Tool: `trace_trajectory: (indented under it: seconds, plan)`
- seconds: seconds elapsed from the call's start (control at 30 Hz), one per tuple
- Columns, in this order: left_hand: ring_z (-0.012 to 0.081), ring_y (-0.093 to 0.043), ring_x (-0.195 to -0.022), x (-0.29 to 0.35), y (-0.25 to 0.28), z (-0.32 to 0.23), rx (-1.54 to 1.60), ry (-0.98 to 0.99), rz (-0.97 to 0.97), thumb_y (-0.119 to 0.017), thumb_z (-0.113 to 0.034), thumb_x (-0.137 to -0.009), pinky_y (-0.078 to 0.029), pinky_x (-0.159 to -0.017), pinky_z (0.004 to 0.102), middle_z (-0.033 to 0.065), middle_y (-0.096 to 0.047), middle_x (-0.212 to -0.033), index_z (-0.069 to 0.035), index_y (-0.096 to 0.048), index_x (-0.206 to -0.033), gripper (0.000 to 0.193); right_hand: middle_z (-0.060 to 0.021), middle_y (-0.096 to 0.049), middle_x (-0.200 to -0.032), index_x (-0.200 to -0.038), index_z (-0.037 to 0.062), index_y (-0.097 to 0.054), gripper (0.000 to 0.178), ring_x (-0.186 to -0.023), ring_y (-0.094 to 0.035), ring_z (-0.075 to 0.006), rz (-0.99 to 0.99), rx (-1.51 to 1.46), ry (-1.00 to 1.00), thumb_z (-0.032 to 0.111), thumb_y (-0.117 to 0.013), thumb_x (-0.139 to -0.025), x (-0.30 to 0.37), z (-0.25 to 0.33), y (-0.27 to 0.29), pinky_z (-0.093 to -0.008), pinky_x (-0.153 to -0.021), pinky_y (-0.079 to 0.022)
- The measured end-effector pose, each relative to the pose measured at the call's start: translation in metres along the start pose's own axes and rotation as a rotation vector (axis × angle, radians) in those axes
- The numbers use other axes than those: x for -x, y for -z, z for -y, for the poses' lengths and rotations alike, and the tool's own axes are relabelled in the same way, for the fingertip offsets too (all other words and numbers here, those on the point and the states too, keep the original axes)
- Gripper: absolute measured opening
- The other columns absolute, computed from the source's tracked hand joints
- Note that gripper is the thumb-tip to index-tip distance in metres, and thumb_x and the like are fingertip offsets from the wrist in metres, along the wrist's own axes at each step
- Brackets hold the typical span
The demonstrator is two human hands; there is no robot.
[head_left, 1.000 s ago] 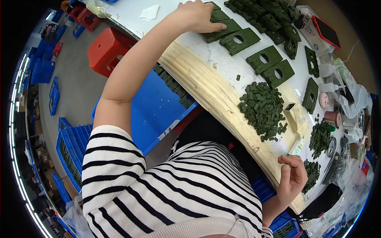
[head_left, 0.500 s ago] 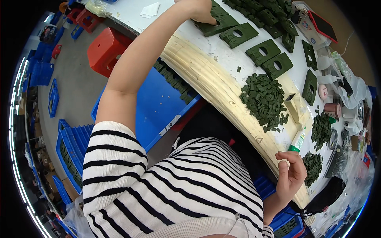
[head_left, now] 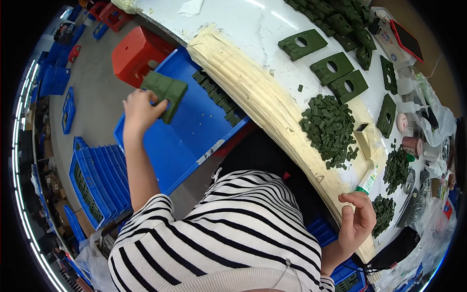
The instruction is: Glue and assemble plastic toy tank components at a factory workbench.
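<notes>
My left hand (head_left: 140,111) is closed round green moulded plastic plates (head_left: 168,91), apparently stacked; their exact number cannot be made out. It holds them over the left side of a blue plastic crate (head_left: 182,138), beside the table. Inside the crate, a row of similar green plates (head_left: 219,100) stands along the far right wall. My right hand (head_left: 359,221) hovers at the table's near edge on the right. Its fingers are loosely curled, the thumb apart from the index finger, with nothing visible between them. Close to its fingertips lies a white tube with green print (head_left: 368,179).
Green plates with round holes (head_left: 302,44) lie on the white table, below a larger heap (head_left: 338,22). Small green pieces (head_left: 328,129) form piles. A red stool (head_left: 138,56) stands behind the crate; stacked blue crates (head_left: 99,177) are at left. A red-edged tablet (head_left: 406,40) sits far right.
My left hand has swung from the table's far side, down and left over the blue crate, carrying green plates off the tabletop. My right hand has barely moved.
</notes>
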State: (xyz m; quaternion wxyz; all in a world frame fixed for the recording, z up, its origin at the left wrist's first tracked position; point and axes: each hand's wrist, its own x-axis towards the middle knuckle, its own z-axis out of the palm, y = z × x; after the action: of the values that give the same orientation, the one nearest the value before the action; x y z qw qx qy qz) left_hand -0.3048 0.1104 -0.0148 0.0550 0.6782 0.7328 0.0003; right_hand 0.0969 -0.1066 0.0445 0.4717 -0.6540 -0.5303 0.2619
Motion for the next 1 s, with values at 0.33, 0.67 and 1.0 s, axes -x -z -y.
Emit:
trace_trajectory:
  seconds: [0.33,0.67,1.0]
  plan:
    - [0.0397,-0.031,-0.124,0.046,-0.149,-0.019,-0.075,-0.219,0.206,-0.070,-0.045,-0.068,-0.018,-0.102,0.0606,0.0217,-0.047,-0.117,-0.006,-0.065,-0.081,0.042,-0.0126,-0.060,-0.075,-0.082,-0.0060,-0.062,0.016,-0.069,-0.055,-0.0195,0.089,0.045,0.018,0.006,-0.065,-0.071,-0.007,0.011,-0.011,-0.0258,-0.067,-0.042]
    - [0.0370,-0.036,-0.119,0.027,-0.149,0.003,-0.143,-0.236,0.175,-0.066,-0.044,-0.073,-0.019,-0.102,0.0605,0.0193,-0.050,-0.113,-0.007,-0.066,-0.089,0.039,-0.0130,-0.060,-0.076,-0.081,-0.0061,-0.061,0.016,-0.070,-0.055,-0.0199,0.080,0.054,-0.003,0.004,-0.064,-0.070,-0.003,0.009,-0.012,-0.0262,-0.067,-0.043]
    - [0.0363,-0.045,-0.104,-0.093,-0.137,0.042,-0.059,-0.235,-0.208,-0.067,-0.035,-0.076,-0.039,-0.091,0.0435,0.0174,-0.053,-0.102,-0.007,-0.062,-0.085,0.030,-0.0127,-0.060,-0.076,-0.082,-0.0058,-0.062,0.017,-0.070,-0.055,-0.0203,0.115,0.062,-0.001,0.006,-0.065,-0.070,-0.003,0.014,-0.019,-0.0262,-0.067,-0.042]
